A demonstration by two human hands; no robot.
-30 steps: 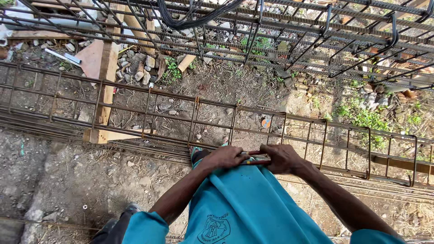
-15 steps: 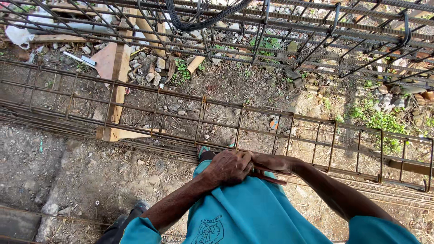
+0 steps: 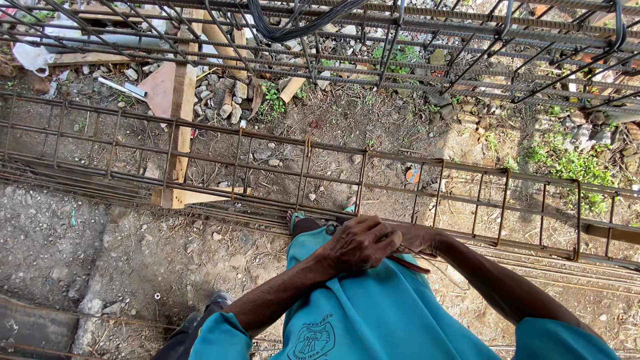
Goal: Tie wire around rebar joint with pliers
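Below the head camera, at six o'clock in the view, the person's left hand (image 3: 360, 243) lay curled over the right hand (image 3: 415, 239), both drawn in against the teal shirt (image 3: 373, 313). The left hand's fingers were closed; whether they gripped anything could not be told. The right hand was mostly covered, with thin tie wire (image 3: 417, 257) apparently running out from under it toward four o'clock. Just beyond the hands, at twelve o'clock, ran the rusted rebar cage (image 3: 363, 180), lying left to right over bare soil and resting on a timber block (image 3: 180, 133) at ten o'clock. A second cage (image 3: 427, 47) sat further off. Judged risks: loose wire ends could prick the bare hands; the cage could shift on its one visible support.
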